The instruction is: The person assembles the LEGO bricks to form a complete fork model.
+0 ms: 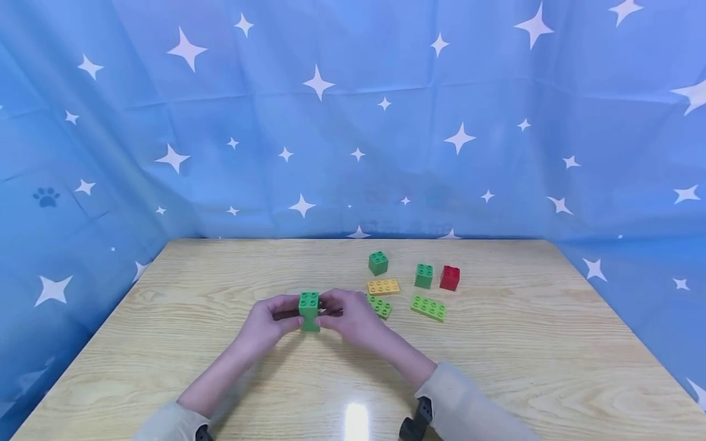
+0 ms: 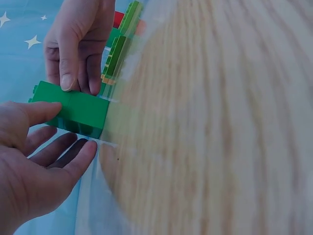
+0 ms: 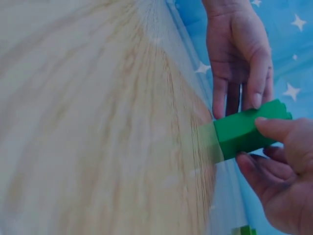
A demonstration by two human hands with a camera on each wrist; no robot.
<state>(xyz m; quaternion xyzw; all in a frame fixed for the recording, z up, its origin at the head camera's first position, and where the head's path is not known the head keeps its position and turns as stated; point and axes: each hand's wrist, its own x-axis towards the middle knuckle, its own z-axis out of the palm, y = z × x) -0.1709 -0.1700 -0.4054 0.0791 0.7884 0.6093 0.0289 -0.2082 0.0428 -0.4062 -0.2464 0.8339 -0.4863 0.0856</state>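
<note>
A small tower of two stacked green toy bricks (image 1: 309, 311) stands upright on the wooden table, its studs facing up. On its left side, my left hand (image 1: 262, 321) pinches it between thumb and fingers. My right hand (image 1: 351, 316) grips the same tower from the opposite side. In the left wrist view, a faint seam crosses the middle of the green tower (image 2: 73, 108), and the left thumb lies flat along its face. The right wrist view shows the right thumb pressed on the tower (image 3: 244, 129), with fingers beneath its edge.
Right of the hands lie a yellow plate (image 1: 383, 286), a lime plate (image 1: 380, 307) partly behind the right hand, and another lime plate (image 1: 428, 308). Farther back are two green bricks (image 1: 378, 263) and a red brick (image 1: 449, 278). A starry blue curtain (image 1: 353, 122) hangs behind the table (image 1: 524, 361).
</note>
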